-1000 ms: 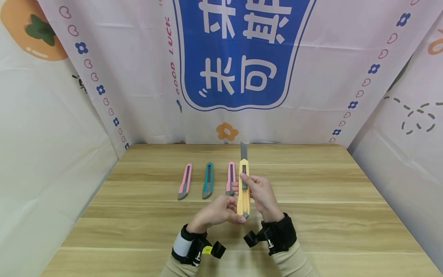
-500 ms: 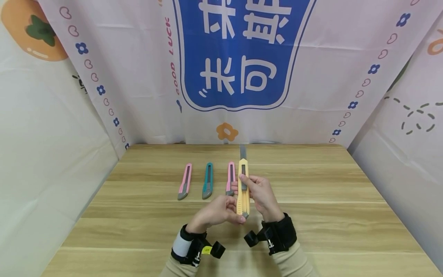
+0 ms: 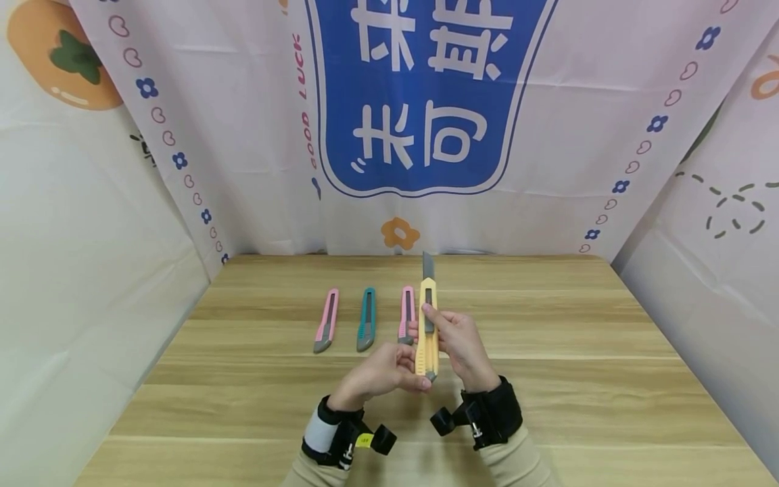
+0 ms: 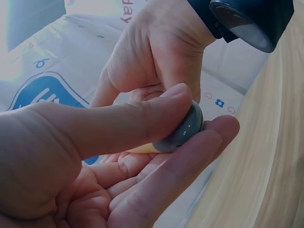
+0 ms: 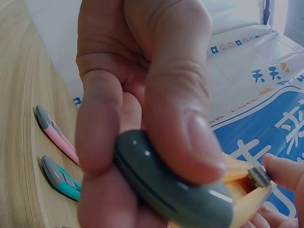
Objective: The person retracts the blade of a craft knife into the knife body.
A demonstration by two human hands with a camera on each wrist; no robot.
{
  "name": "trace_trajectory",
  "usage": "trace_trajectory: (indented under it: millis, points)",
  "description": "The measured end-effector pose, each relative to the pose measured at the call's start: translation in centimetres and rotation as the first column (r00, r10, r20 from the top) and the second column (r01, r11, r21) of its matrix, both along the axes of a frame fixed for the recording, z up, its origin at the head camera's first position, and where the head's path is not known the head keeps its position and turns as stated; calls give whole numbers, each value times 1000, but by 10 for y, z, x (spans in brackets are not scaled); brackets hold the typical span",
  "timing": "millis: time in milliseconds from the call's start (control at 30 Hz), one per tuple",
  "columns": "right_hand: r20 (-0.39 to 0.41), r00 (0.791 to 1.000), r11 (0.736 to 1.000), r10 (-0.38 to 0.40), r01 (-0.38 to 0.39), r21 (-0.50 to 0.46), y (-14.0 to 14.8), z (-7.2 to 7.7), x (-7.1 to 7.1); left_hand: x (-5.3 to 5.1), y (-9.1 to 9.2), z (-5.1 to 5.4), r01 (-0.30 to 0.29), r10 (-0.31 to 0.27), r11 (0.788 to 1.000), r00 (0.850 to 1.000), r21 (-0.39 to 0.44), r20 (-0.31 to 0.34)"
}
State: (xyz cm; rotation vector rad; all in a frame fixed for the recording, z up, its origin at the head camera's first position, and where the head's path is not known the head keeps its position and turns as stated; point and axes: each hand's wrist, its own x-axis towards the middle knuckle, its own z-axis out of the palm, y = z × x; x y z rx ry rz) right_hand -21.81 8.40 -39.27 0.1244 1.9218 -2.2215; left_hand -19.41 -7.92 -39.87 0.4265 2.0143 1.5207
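Note:
A yellow box cutter (image 3: pixel 421 353) is held up over the table, its long grey blade (image 3: pixel 429 266) out and pointing away from me. My left hand (image 3: pixel 379 370) pinches the grey end cap (image 4: pixel 186 127) between thumb and fingers. My right hand (image 3: pixel 464 343) grips the yellow body from the right, thumb on the dark slider area. In the right wrist view, the left thumb covers part of the cap, and the right thumb touches the slider (image 5: pixel 259 177). Just left of the hands lies a pink box cutter (image 3: pixel 407 303), its lower part partly hidden by fingers.
A teal box cutter (image 3: pixel 366 321) and another pink box cutter (image 3: pixel 326 321) lie further left in a row, blades not showing. Beneath is a wooden table (image 3: pixel 560 379). A printed cloth (image 3: pixel 548 149) hangs behind its far edge, with more cloth at both sides.
Both hands keep their hold on the yellow box cutter and hardly shift. Its blade tip dips slightly, then rises a little again. The box cutters on the table stay put.

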Motion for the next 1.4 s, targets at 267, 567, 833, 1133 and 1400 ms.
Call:
trace_trajectory:
  millis: [267, 567, 833, 1133, 1400]
  points:
    - [-10, 1000, 1000, -21, 21, 1, 1, 1, 1, -1, 1, -1, 7, -7, 1000, 1000, 14, -6]
    - [-45, 999, 999, 11, -13, -33, 3, 4, 3, 0, 2, -1, 10, -10, 1000, 1000, -18, -16]
    - [-41, 999, 999, 7, -8, -35, 3, 3, 3, 0, 2, 0, 23, -23, 1000, 999, -16, -32]
    - [-45, 999, 1000, 19, -19, -20, 3, 3, 3, 0, 2, -2, 16, -16, 1000, 1000, -17, -12]
    - [-43, 999, 1000, 10, -10, 11, 4, 3, 3, -1, 2, -2, 24, -25, 1000, 1000, -10, -17]
